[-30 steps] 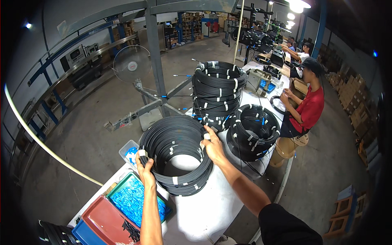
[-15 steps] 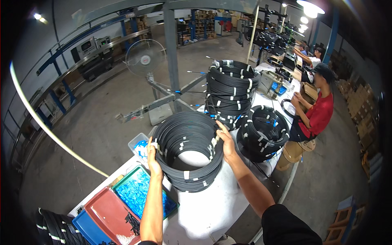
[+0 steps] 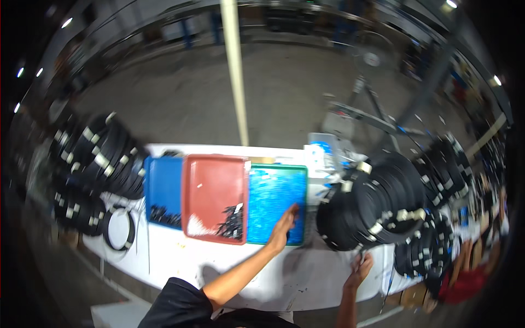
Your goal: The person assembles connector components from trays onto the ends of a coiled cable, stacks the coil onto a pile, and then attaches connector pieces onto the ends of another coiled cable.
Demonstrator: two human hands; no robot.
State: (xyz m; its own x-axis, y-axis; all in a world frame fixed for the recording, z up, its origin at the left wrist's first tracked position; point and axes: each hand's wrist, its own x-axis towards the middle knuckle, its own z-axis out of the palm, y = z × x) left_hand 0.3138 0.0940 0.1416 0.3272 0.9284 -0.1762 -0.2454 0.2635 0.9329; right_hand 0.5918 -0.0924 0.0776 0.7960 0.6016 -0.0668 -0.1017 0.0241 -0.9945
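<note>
My left hand (image 3: 283, 229) reaches over the right part of a green tray (image 3: 305, 188) filled with small blue pieces (image 3: 273, 191). Its fingers look stretched out, though motion blurs them, and I see nothing held in them. By the table's front, my right hand (image 3: 359, 269) is closed, with something thin and dark at its fingertips that I cannot make out. Just beyond it stands the large stack of black cable coils (image 3: 377, 202), bound with white bands, with neither hand around it.
Left of the green tray lie a red tray (image 3: 216, 186) with black and white bits and a blue tray (image 3: 164, 186). Further coils (image 3: 104, 158) stand at the far left, others (image 3: 426, 246) at the right. A pale pole (image 3: 234, 76) rises behind the table. A person in red (image 3: 465, 284) sits at right.
My view has swung left. Both hands have let go of the coil stack; the left has moved over the blue pieces, the right to the near side of the stack.
</note>
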